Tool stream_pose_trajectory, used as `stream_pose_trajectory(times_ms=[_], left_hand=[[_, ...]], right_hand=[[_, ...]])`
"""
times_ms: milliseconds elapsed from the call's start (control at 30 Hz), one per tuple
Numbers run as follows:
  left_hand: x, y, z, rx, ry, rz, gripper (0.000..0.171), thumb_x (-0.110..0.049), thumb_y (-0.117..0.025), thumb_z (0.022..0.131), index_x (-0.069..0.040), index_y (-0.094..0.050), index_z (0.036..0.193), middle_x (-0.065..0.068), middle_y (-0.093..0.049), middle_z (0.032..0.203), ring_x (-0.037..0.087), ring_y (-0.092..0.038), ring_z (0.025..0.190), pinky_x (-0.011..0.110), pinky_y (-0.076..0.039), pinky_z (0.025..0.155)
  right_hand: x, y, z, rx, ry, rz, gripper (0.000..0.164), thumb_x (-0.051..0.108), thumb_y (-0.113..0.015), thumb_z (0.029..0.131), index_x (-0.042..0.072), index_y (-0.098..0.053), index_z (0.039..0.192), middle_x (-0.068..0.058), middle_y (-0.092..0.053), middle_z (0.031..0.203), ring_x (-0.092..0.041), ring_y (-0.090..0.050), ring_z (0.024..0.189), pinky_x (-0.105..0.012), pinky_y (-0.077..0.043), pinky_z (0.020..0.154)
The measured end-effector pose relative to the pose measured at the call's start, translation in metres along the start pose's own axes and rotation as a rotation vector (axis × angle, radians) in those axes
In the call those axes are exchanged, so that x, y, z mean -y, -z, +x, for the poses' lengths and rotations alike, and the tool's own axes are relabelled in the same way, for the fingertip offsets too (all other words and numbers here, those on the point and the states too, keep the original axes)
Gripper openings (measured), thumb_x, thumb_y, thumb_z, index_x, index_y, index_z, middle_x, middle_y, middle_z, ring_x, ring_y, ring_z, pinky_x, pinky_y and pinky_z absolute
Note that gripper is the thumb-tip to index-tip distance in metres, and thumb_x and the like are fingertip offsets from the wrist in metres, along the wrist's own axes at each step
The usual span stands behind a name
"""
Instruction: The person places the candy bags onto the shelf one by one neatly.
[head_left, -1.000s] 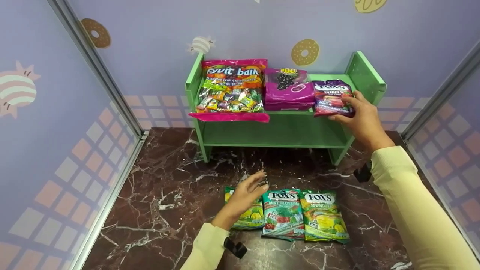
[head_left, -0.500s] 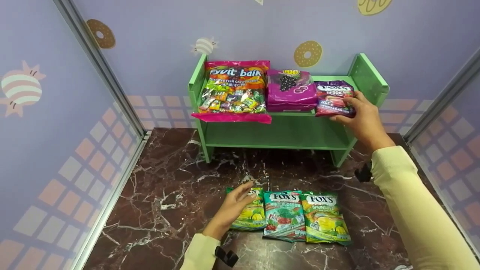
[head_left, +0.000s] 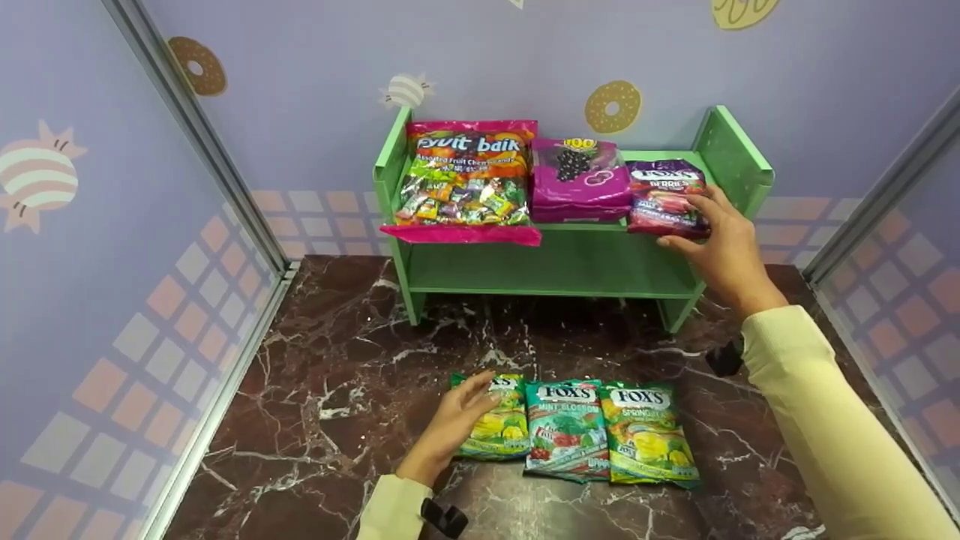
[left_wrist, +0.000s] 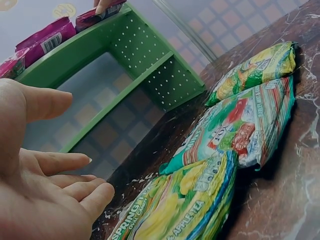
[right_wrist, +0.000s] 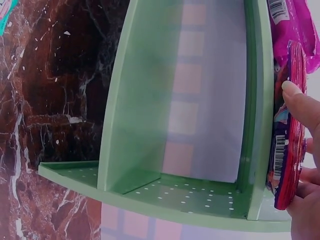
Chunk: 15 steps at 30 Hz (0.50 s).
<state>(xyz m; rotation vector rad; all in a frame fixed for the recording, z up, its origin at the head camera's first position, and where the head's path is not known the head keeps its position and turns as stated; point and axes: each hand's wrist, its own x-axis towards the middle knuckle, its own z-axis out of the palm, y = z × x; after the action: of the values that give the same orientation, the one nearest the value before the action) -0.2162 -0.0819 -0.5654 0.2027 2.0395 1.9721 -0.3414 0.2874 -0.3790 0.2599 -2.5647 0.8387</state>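
Note:
A small purple Fox's Berries candy bag (head_left: 660, 196) lies on the right end of the upper shelf of the green rack (head_left: 555, 259). My right hand (head_left: 727, 244) rests on its right side, fingers on the front; in the right wrist view the thumb (right_wrist: 300, 102) overlaps the bag's edge. Over the floor at front, my left hand (head_left: 446, 424) hovers with relaxed fingers, holding nothing. Beneath it, partly covered, is a yellow-green Fox's bag (head_left: 502, 427). Beside that lie a teal Mint Blossom bag (head_left: 568, 431) and a yellow Spring Tea bag (head_left: 649, 435).
A large pink-edged Fyvit Baik candy bag (head_left: 469, 180) fills the upper shelf's left end, overhanging its front. A magenta packet with grapes printed on it (head_left: 579, 180) stands between it and the Berries bag. Patterned walls (head_left: 135, 262) enclose the dark marble floor (head_left: 330, 360).
My left hand has drawn back down and left, uncovering more of the left yellow-green bag. The right thumb has shifted slightly down from the Berries bag, which stays on the shelf.

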Motion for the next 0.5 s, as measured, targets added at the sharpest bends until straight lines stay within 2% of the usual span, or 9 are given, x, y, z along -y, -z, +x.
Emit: stream_pose_trajectory(times_ms=[267,500], left_hand=[[0.002,0.007,-0.003,-0.03,0.006,-0.006,0.062,-0.029,-0.056,0.098,-0.002,-0.033,0.149,0.021,-0.027,0.157,0.038,-0.024,0.146,0.054,-0.024,0.118],[0.005,0.012,-0.007,-0.039,0.02,-0.002,0.062,-0.028,-0.054,0.099,-0.002,-0.03,0.15,0.02,-0.026,0.158,0.037,-0.023,0.147,0.053,-0.024,0.118]], right_hand=[[0.013,0.002,-0.023,-0.111,-0.075,0.088,0.071,0.036,-0.076,0.082,0.007,-0.049,0.141,-0.014,-0.032,0.157,-0.037,-0.03,0.144,-0.051,-0.025,0.118],[0.022,-0.008,-0.048,-0.285,-0.007,0.155,0.063,0.029,-0.077,0.082,0.006,-0.053,0.136,-0.01,-0.04,0.153,-0.029,-0.036,0.142,-0.045,-0.029,0.117]])
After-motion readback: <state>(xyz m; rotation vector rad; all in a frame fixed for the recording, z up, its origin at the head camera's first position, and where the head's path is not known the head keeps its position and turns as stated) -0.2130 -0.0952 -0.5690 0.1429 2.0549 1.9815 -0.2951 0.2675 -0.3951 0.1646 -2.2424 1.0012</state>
